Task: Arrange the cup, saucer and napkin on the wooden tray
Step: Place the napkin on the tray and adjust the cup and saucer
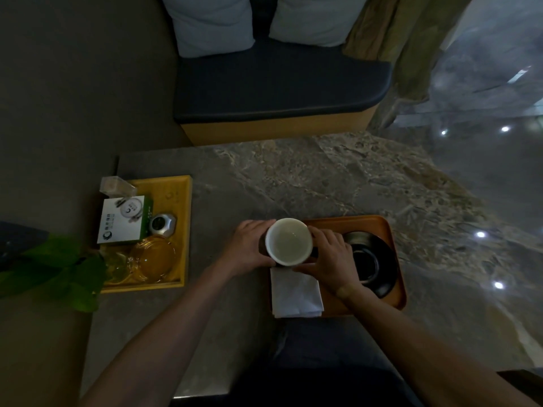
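Hands meet around a white cup (289, 241) at the wooden tray's (395, 254) left edge: we see the left hand (255, 245) and right hand (329, 257) both clamped on its sides, holding it just above the folded napkin (295, 293) at the tray's near-left corner. The dark saucer (373, 259) lies on the tray's right side, near the table's (293, 177) near edge. We judge the risk a tilt: uneven pressure could tip the cup or knock the saucer's rim
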Demonstrator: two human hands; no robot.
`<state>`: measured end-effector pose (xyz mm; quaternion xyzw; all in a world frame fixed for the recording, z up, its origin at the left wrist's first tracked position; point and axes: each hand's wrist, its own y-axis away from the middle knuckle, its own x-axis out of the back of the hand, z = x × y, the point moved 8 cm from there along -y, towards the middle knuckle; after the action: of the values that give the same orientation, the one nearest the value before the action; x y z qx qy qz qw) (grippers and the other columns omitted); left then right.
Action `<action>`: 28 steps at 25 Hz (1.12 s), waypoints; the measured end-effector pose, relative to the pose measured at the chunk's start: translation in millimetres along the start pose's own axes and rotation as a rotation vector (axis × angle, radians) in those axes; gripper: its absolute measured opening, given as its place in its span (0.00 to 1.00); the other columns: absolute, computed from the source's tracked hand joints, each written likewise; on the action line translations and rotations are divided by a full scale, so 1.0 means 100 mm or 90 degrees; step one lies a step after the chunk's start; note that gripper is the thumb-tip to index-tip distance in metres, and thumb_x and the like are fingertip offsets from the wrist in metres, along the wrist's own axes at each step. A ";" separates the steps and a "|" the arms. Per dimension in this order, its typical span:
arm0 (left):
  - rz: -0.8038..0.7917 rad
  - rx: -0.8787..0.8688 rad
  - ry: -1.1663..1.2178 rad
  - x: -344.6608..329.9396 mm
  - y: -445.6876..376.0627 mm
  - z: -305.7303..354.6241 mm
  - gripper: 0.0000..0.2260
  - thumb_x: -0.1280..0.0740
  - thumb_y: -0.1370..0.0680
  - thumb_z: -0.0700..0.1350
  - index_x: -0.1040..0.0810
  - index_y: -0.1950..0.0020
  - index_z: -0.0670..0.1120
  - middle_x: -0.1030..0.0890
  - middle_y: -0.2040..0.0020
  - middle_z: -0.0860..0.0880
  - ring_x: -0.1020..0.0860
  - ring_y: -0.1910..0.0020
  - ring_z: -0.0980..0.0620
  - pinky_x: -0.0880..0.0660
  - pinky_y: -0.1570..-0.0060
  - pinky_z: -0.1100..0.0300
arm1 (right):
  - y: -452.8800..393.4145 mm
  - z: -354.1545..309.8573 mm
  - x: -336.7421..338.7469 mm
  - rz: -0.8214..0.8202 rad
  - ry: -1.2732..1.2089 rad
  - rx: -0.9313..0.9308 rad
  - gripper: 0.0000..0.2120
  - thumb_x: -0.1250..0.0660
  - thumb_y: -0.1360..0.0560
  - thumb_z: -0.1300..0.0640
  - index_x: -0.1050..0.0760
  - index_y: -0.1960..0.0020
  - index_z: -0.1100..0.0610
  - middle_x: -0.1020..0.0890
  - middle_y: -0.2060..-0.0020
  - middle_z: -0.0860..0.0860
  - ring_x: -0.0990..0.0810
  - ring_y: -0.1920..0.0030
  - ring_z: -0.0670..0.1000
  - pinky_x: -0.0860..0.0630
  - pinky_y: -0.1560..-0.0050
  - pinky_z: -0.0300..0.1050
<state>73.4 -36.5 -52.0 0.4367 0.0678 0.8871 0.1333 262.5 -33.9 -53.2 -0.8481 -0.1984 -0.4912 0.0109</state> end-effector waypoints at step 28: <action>0.103 0.073 0.118 -0.10 0.12 0.07 0.39 0.24 0.42 0.62 0.31 0.33 0.55 0.25 0.37 0.52 0.32 0.39 0.55 0.39 0.43 0.59 | -0.17 0.10 0.16 -0.048 0.001 0.068 0.42 0.24 0.37 0.39 0.36 0.28 0.47 0.26 0.34 0.49 0.31 0.36 0.53 0.33 0.39 0.50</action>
<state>83.1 -50.8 -52.8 0.3636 0.0953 0.9262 0.0291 272.4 -11.0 -47.6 -0.8378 -0.2558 -0.4809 0.0378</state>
